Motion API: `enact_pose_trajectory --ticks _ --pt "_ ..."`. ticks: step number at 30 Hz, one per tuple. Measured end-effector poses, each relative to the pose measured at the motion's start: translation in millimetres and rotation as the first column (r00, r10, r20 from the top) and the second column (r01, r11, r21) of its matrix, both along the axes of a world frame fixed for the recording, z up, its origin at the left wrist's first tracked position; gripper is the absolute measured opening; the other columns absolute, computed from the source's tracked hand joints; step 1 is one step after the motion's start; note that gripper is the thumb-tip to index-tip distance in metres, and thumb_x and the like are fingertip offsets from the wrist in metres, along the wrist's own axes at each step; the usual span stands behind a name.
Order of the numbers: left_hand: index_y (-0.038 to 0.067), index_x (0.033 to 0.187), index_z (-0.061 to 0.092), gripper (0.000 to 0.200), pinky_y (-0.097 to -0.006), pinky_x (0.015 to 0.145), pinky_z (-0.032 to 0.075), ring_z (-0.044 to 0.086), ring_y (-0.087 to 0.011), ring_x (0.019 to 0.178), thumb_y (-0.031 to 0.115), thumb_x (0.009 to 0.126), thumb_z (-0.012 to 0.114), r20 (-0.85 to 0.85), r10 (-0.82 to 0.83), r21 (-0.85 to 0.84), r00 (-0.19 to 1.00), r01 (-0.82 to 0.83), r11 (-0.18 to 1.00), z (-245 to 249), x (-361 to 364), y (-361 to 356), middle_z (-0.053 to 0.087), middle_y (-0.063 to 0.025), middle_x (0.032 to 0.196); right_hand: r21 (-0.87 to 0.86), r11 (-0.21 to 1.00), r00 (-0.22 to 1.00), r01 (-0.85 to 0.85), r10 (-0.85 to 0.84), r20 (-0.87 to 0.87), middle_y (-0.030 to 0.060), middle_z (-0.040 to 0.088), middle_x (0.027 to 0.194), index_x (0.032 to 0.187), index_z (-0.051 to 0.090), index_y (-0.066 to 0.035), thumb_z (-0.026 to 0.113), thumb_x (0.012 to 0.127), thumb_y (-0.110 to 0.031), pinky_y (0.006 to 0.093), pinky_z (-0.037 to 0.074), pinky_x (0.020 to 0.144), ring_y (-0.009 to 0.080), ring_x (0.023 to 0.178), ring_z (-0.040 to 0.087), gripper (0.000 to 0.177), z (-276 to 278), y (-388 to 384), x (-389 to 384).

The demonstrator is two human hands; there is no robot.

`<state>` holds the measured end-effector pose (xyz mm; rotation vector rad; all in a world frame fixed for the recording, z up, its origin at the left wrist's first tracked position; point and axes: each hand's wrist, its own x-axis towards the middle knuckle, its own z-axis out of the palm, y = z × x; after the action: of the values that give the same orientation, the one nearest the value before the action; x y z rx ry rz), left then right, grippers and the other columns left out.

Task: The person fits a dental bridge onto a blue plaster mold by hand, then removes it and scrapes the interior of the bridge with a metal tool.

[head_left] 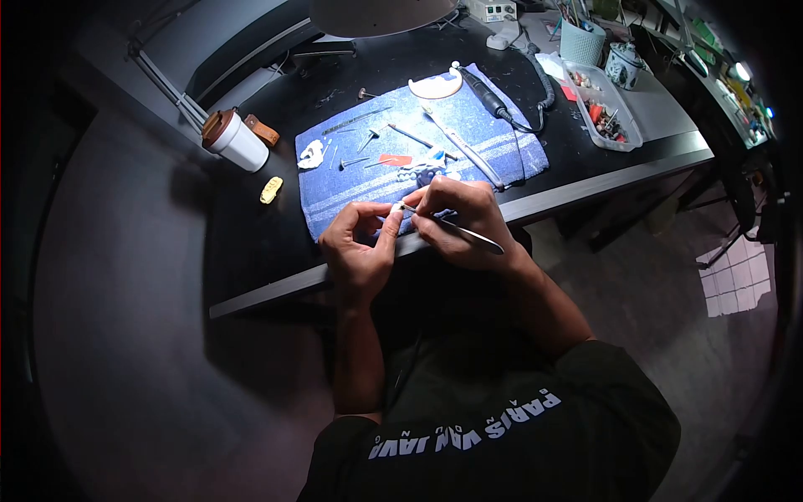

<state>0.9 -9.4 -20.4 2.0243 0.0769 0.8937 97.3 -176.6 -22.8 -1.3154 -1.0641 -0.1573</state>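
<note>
My left hand [361, 243] is at the front edge of the blue towel [335, 189], thumb and fingers pinched on a small object whose shape is too small to make out. Close beside it, my right hand [464, 219] grips a slim metal tool [475, 238]; its tip meets the small object between the hands. Just beyond my fingers lies a bluish-white lumpy piece [425, 170]. A toothbrush [462, 148], a red strip [396, 160], small rotary bits [368, 140] and a crumpled white tissue [311, 155] rest on the towel.
A white cup with brown lid [242, 142] and a yellow piece [271, 190] stand left. A corded handpiece [487, 96] and a white curved piece [435, 86] lie at the back. A clear plastic box [621, 125] is right; a lamp shade [381, 15] hangs above.
</note>
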Motion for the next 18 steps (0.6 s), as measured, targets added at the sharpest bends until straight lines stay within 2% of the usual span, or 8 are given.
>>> enact_pose_trajectory --ticks 6,14,18 --pt "-0.001 0.094 0.075 0.015 -0.0252 0.066 0.053 0.068 -0.009 0.07 0.005 0.087 0.086 -0.005 0.0 -0.006 1.0 0.0 1.0 -0.3 0.5 -0.4 0.075 -0.0058 0.082 0.002 1.0 0.999 0.024 -0.024 -0.034 0.0161 0.076 0.085 0.086 0.063 0.003 0.075 0.086 0.001 0.0336 0.062 0.07 0.025 0.082 0.081 0.013 -2.5 1.4 -0.3" --pt "0.0 0.094 0.075 0.015 -0.0257 0.067 0.053 0.069 -0.0098 0.071 0.006 0.087 0.087 -0.015 0.009 0.018 1.0 -0.009 1.0 -2.8 0.5 2.2 0.075 -0.0064 0.083 0.003 0.999 0.999 0.036 -0.036 0.021 0.0163 0.076 0.084 0.084 0.062 0.002 0.075 0.085 0.001 0.0341 0.062 0.07 0.0256 0.081 0.081 0.014 -0.8 1.2 0.3" --pt "-0.001 0.098 0.074 0.014 -0.024 0.073 0.053 0.068 -0.0073 0.079 0.003 0.091 0.085 -0.048 -0.016 0.007 0.999 0.016 1.0 1.0 -1.7 0.0 0.076 -0.0044 0.087 -0.02 0.999 0.999 0.03 -0.03 -0.023 0.0163 0.076 0.084 0.085 0.062 0.002 0.075 0.086 0.001 0.034 0.062 0.07 0.0257 0.081 0.081 0.013 0.6 0.6 -1.4"
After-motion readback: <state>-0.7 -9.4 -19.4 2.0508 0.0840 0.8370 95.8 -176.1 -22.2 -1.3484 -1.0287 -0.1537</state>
